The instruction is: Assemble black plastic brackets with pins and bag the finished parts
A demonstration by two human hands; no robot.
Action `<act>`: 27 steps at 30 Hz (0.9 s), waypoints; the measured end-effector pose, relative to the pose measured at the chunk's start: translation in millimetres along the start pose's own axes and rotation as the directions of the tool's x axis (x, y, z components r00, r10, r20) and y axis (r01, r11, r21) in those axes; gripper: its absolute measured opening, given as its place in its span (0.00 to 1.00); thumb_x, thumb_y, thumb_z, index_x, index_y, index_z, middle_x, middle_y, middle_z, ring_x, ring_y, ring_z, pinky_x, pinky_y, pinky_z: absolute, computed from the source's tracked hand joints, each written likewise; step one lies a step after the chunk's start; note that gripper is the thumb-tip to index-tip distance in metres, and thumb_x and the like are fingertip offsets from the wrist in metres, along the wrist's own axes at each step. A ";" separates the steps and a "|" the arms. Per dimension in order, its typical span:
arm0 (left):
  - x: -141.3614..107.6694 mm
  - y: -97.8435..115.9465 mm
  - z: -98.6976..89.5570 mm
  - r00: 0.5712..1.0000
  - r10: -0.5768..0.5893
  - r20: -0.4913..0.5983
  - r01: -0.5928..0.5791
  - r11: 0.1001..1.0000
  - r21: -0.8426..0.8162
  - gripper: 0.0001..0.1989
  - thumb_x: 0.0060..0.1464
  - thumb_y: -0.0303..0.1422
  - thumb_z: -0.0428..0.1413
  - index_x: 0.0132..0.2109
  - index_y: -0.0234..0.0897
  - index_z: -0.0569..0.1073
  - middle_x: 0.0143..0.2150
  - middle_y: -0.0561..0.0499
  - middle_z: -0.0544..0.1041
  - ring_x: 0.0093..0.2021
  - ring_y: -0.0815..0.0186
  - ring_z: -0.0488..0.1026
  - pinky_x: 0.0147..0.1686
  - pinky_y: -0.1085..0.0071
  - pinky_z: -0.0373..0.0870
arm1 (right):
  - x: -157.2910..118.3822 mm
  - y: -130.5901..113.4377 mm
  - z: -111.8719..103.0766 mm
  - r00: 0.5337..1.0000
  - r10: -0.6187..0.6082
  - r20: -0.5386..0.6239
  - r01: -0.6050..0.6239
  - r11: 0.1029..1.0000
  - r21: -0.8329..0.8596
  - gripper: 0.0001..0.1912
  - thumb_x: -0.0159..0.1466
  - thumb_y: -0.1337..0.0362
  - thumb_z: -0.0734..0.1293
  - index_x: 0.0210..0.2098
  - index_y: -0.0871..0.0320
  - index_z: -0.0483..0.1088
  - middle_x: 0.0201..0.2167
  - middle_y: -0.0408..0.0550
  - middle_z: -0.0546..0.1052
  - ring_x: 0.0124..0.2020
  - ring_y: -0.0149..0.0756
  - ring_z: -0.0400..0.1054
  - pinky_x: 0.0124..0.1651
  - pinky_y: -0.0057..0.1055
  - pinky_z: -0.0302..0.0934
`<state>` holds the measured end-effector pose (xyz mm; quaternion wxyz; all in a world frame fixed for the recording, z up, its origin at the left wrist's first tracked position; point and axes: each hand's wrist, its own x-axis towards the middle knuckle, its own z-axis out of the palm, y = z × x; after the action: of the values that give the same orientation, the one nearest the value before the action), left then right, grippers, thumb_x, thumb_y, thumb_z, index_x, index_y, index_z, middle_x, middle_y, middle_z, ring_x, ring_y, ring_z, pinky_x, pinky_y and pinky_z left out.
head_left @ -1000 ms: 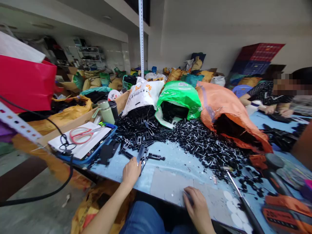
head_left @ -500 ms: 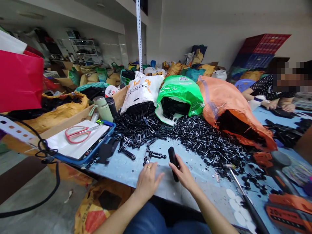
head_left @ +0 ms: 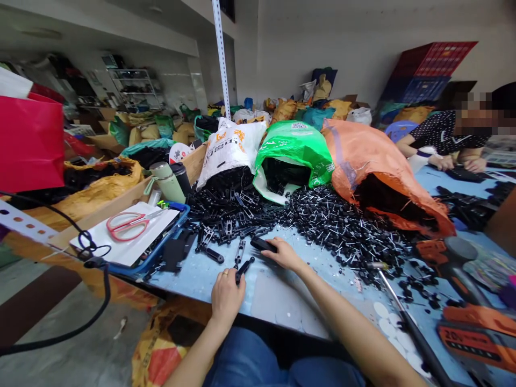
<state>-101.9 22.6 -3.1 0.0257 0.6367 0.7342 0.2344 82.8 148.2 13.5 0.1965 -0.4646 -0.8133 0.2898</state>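
My left hand (head_left: pixel 228 293) is closed on a slim black plastic link (head_left: pixel 245 269) near the table's front edge. Beyond and to the right, my right hand (head_left: pixel 285 253) grips a dark oblong plastic piece (head_left: pixel 263 245), held low over the blue tabletop. Just past my left hand lies another black slotted link (head_left: pixel 240 249), and a loose one (head_left: pixel 213 256) rests to its left. A heap of similar links (head_left: pixel 226 209) spreads in front of the white sack. Black-headed parts with metal pins (head_left: pixel 342 226) are piled to the right.
White, green and orange sacks (head_left: pixel 373 145) line the back. At left, a blue tray (head_left: pixel 185 212) carries red-handled scissors (head_left: pixel 128 226) beside a green flask (head_left: pixel 165 180). A hammer (head_left: pixel 409 317) and an orange power tool (head_left: pixel 475 338) lie at right. A co-worker sits far right.
My left hand has closed on a link and drawn it a little left and nearer. My right hand has carried the dark oblong piece left and away, tilting it from steep to nearly flat.
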 end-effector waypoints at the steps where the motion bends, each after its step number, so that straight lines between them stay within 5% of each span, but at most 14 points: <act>1: 2.3 -0.1 -2.0 0.998 -0.016 -0.060 0.011 0.996 -0.087 0.08 0.55 0.35 0.49 0.37 0.38 0.69 0.35 0.44 0.73 0.41 0.56 0.70 0.40 0.63 0.66 | -1.8 2.4 -5.9 1.000 0.021 0.000 -0.020 0.992 0.121 0.21 0.59 0.54 0.64 0.46 0.60 0.70 0.40 0.51 0.72 0.41 0.40 0.63 0.45 0.34 0.56; 4: 9.1 2.8 -6.6 0.978 -0.111 -0.176 0.026 0.904 -0.426 0.11 0.54 0.39 0.50 0.41 0.38 0.67 0.40 0.44 0.73 0.43 0.59 0.70 0.40 0.65 0.68 | -24.0 9.2 -21.7 0.991 0.122 0.056 -0.134 0.879 0.457 0.21 0.58 0.52 0.62 0.45 0.59 0.69 0.37 0.47 0.73 0.37 0.37 0.66 0.42 0.33 0.58; 7: 14.1 15.3 -5.1 0.983 -0.172 -0.068 0.078 0.717 -0.693 0.15 0.56 0.41 0.49 0.47 0.38 0.65 0.39 0.46 0.74 0.38 0.63 0.73 0.35 0.69 0.69 | -56.4 12.9 -30.1 0.966 0.221 0.130 -0.250 0.693 0.676 0.21 0.57 0.53 0.63 0.47 0.56 0.66 0.32 0.43 0.72 0.31 0.33 0.67 0.36 0.31 0.61; 12: 16.1 54.4 6.0 0.978 0.052 0.203 0.117 0.669 -0.734 0.21 0.60 0.41 0.43 0.57 0.39 0.63 0.32 0.50 0.73 0.27 0.67 0.70 0.32 0.69 0.69 | -96.7 8.6 -26.0 0.910 0.330 0.250 -0.366 0.357 0.860 0.25 0.59 0.51 0.60 0.53 0.55 0.58 0.27 0.42 0.70 0.25 0.32 0.68 0.27 0.29 0.63; 15: 13.7 79.0 9.9 0.930 0.217 0.298 0.102 0.625 -0.774 0.22 0.61 0.40 0.42 0.59 0.38 0.61 0.33 0.50 0.72 0.24 0.69 0.67 0.31 0.69 0.69 | -109.9 3.3 -19.1 0.912 0.351 0.210 -0.320 0.292 0.902 0.29 0.60 0.49 0.61 0.57 0.53 0.56 0.28 0.44 0.70 0.23 0.30 0.67 0.24 0.26 0.61; 18: 12.1 95.4 8.1 0.926 0.262 0.274 0.069 0.595 -0.801 0.21 0.60 0.38 0.44 0.58 0.37 0.63 0.38 0.48 0.72 0.30 0.68 0.70 0.36 0.69 0.69 | -117.8 3.4 -17.6 0.938 0.331 0.102 -0.231 0.378 0.896 0.31 0.60 0.48 0.61 0.59 0.52 0.54 0.30 0.44 0.70 0.23 0.28 0.65 0.24 0.26 0.61; 21: 11.9 101.5 2.7 0.933 0.301 0.195 -0.047 0.641 -0.766 0.19 0.60 0.35 0.46 0.56 0.38 0.66 0.42 0.46 0.72 0.43 0.64 0.69 0.45 0.66 0.65 | -122.5 11.0 -26.3 0.973 0.230 -0.034 -0.121 0.627 0.769 0.30 0.61 0.51 0.61 0.60 0.50 0.55 0.36 0.46 0.71 0.25 0.27 0.63 0.28 0.27 0.61; 23: 10.8 103.4 0.4 0.921 0.341 0.188 -0.098 0.671 -0.735 0.18 0.59 0.34 0.46 0.55 0.39 0.67 0.41 0.46 0.72 0.42 0.63 0.68 0.44 0.66 0.65 | -124.5 16.1 -34.4 0.989 0.129 -0.072 -0.056 0.779 0.625 0.27 0.62 0.54 0.62 0.60 0.50 0.57 0.42 0.48 0.71 0.26 0.27 0.62 0.31 0.28 0.62; 27: 3.1 115.6 3.6 0.959 0.270 0.089 -0.115 0.657 -0.745 0.18 0.60 0.33 0.45 0.55 0.38 0.66 0.41 0.45 0.71 0.41 0.64 0.69 0.43 0.66 0.66 | -126.2 13.3 -37.9 0.988 0.065 -0.137 0.011 0.872 0.489 0.26 0.63 0.56 0.60 0.60 0.48 0.55 0.50 0.50 0.68 0.28 0.27 0.63 0.32 0.28 0.63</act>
<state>5.4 35.9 38.1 0.3239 0.6666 0.5005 0.4474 175.6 54.6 27.0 0.3636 -0.4316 -0.6902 0.4528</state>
